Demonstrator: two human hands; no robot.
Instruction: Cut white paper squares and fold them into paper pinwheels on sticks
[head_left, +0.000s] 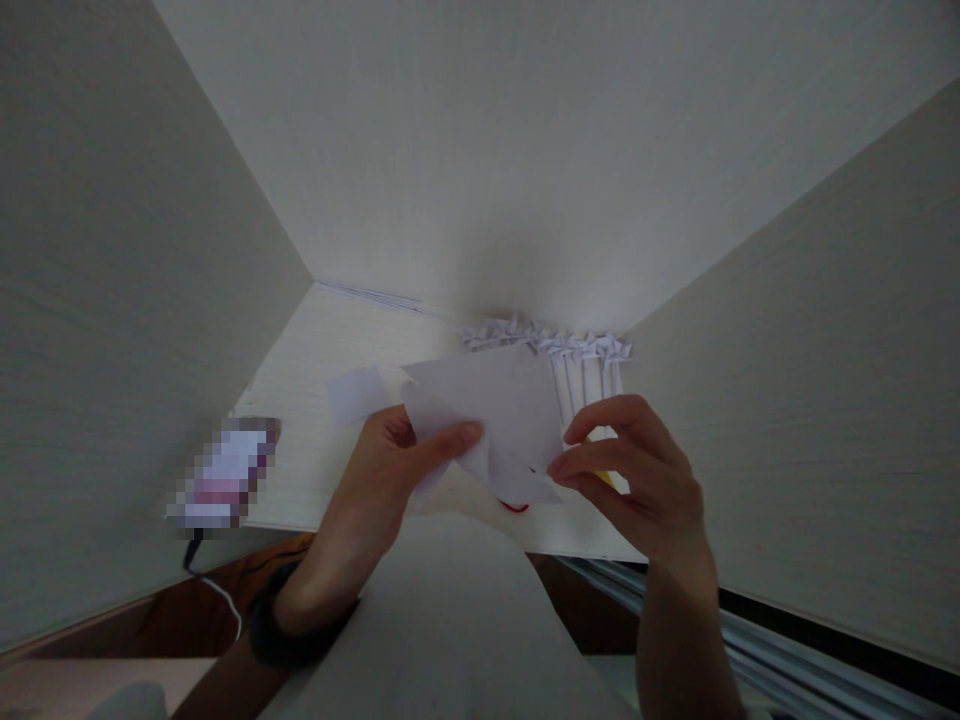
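Observation:
My left hand [386, 470] holds a white sheet of paper [495, 400] with its thumb pressed on top and the other fingers hidden beneath. Cuts run in from the sheet's corners, and part of it is bent over near the thumb. At the sheet's right edge, the fingertips of my right hand [637, 475] are closed on the paper by a cut corner. Behind the sheet lie several white paper pinwheels [585, 345] in a row, some with thin white sticks pointing toward me. A red curved thing [514, 508] and a yellow thing [604, 478] show only partly.
A small white paper square [356, 394] lies left of my hand. Thin white sticks [367, 295] rest along the back wall. A blurred-out phone [225, 475] with a cable [217, 585] is at the left. Walls enclose the white tabletop [292, 350] on three sides.

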